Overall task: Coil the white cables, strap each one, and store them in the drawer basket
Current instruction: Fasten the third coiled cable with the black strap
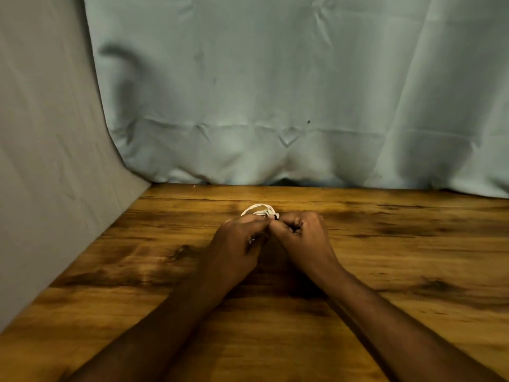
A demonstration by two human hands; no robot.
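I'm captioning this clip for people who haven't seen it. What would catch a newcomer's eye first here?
Two bare hands meet at the centre of the wooden table, the left hand and right hand both closed on a small white cable coil that peeks out just beyond the knuckles. Behind them, a pale blue-green cloth fills the upper frame, with a grey sheet on the left.
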